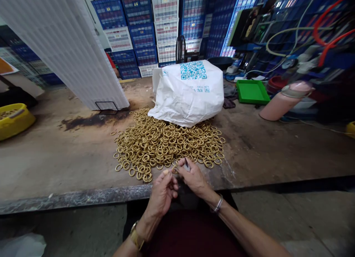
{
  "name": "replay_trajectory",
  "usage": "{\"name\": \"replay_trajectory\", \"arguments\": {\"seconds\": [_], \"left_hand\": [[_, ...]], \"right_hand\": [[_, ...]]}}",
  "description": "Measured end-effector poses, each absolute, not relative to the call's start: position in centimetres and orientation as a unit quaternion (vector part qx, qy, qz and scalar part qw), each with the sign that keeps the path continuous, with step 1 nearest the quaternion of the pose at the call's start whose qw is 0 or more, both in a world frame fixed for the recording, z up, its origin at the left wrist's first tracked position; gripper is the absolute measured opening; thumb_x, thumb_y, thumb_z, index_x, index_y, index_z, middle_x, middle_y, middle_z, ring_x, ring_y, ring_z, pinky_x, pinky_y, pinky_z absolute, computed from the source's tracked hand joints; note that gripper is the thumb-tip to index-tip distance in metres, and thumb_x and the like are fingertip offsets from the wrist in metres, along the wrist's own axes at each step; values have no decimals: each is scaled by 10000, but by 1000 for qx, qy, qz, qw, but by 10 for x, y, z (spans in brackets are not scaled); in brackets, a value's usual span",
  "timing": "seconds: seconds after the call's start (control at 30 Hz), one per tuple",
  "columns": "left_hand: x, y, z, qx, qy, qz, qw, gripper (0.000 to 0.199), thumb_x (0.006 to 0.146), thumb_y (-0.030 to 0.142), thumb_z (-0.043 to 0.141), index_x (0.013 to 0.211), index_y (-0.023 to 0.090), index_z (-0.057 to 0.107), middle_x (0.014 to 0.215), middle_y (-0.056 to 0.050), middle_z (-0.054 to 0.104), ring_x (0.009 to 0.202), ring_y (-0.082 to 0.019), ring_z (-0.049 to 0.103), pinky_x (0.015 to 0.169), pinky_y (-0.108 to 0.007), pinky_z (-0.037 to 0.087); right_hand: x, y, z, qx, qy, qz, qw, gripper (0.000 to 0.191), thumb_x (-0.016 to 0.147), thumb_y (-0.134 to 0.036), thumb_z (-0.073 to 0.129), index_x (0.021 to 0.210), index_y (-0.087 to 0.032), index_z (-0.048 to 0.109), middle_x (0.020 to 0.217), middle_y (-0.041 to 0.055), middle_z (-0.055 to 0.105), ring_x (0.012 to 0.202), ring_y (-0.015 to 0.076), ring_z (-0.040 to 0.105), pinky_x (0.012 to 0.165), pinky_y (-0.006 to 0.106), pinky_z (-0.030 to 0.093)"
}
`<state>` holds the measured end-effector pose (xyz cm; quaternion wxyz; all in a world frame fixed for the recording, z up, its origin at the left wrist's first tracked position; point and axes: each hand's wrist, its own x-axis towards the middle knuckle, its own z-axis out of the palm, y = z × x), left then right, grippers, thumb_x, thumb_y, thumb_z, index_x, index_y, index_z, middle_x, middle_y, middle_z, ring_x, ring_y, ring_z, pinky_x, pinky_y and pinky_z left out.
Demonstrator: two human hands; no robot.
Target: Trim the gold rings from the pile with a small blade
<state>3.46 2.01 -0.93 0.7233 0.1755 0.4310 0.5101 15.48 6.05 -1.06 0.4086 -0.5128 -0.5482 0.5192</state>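
Note:
A large heap of brass-coloured rings (163,142) lies on the worktable, and both my hands meet at its near edge. The fingers of my left hand (163,194) are curled, with thumb and fingertips pinched at a single ring (174,169). A pale wrap or cap covers one of those fingertips. My right hand (195,179) is closed around a small tool with a dark pointed tip (186,162), which looks like a small knife; most of it is hidden. Its fingertips are at the same ring's right side.
A white woven sack (191,98) rests on the heap's far side. A white corrugated panel (91,50) leans at left, near a yellow basin (15,120). At right are a green tray (252,91) and pink bottle (284,101). Crates (138,35) are stacked behind.

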Motion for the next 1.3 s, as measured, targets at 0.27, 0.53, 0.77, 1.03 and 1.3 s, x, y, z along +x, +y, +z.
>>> {"name": "replay_trajectory", "arguments": {"seconds": [0.27, 0.53, 0.77, 1.03, 1.3], "left_hand": [[32, 19, -15, 280, 484, 516, 649, 253, 749, 398, 569, 702, 161, 497, 564, 54, 468, 389, -26, 345, 369, -154, 252], [31, 17, -12, 431, 551, 453, 552, 285, 775, 413, 519, 655, 154, 512, 510, 53, 442, 398, -41, 350, 391, -168, 284], [30, 17, -7, 288, 444, 458, 714, 259, 760, 410, 547, 741, 159, 488, 577, 43, 474, 396, -34, 356, 368, -155, 278], [31, 16, -7, 314, 476, 488, 660, 263, 763, 420, 541, 735, 162, 498, 594, 37, 481, 415, -38, 364, 372, -151, 297], [30, 17, -10, 363, 507, 480, 617, 298, 754, 449, 538, 681, 165, 483, 561, 37, 478, 409, -43, 369, 375, -152, 314]], "right_hand": [[152, 57, -9, -487, -503, 607, 376, 160, 701, -327, 510, 703, -200, 413, 485, -83, 448, 388, 49, 327, 397, 169, 274], [155, 62, -14, -528, -582, 515, 341, 141, 666, -274, 501, 576, -177, 453, 486, -66, 399, 478, 66, 339, 450, 177, 283], [155, 60, -18, -514, -566, 546, 342, 145, 724, -295, 451, 637, -181, 474, 510, -50, 471, 477, 79, 394, 477, 187, 319], [164, 55, -21, -512, -726, 361, 284, 134, 752, -220, 427, 661, -183, 518, 574, -24, 502, 528, 92, 424, 520, 198, 295], [162, 48, -21, -485, -803, 286, 195, 138, 721, -149, 418, 738, -187, 550, 582, -17, 546, 512, 94, 435, 512, 214, 233]]}}
